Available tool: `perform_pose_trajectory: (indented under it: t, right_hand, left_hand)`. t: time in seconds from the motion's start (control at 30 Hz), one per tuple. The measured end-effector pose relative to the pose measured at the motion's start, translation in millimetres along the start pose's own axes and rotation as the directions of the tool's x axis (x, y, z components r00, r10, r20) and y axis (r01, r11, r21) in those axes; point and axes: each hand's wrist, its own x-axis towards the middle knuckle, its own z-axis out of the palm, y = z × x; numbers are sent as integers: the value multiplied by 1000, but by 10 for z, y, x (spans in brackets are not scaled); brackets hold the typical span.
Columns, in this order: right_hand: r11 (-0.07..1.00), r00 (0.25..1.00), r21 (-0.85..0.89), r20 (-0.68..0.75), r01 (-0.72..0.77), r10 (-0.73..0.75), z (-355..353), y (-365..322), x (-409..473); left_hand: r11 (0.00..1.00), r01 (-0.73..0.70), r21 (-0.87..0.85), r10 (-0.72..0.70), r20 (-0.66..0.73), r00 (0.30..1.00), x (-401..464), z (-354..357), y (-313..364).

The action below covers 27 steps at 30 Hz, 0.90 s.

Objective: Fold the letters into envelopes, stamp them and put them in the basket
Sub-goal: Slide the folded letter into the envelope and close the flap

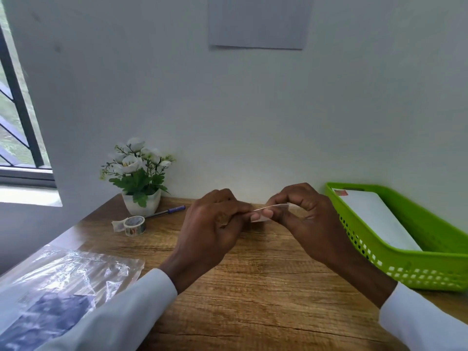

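Both hands are raised above the middle of the wooden desk (253,287) and pinch a small pale paper piece (263,216), likely a stamp or its backing. My left hand (215,224) holds its left end between thumb and fingertips. My right hand (306,219) pinches the right end, fingers curled over it. The green plastic basket (379,252) stands at the right edge of the desk. A white envelope (377,219) with a reddish stamp in its far corner lies inside it.
A small pot of white flowers (139,178) stands at the back left by the wall. A roll of patterned tape (134,225) and a blue pen (167,211) lie in front of it. A clear plastic sleeve (63,282) lies at the front left.
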Motion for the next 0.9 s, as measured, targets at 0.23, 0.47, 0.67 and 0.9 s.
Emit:
perform_pose_trajectory:
  t: [0.23, 0.47, 0.67, 0.9]
  right_hand:
    - [932, 984, 340, -82, -123, 160, -17, -207, 196]
    - [980, 997, 192, 64, -47, 36, 6, -628, 754]
    - [997, 941, 22, 330, 79, -82, 407, -724, 886]
    - [973, 771, 45, 618, -228, 152, 1010, -192, 595]
  left_hand:
    - [898, 289, -331, -316, -30, 948, 149, -100, 118]
    - [519, 653, -551, -544, 377, 750, 372, -638, 175]
    - [357, 814, -458, -562, 591, 579, 80, -901, -117]
    - [259, 896, -360, -787, 460, 412, -258, -689, -288]
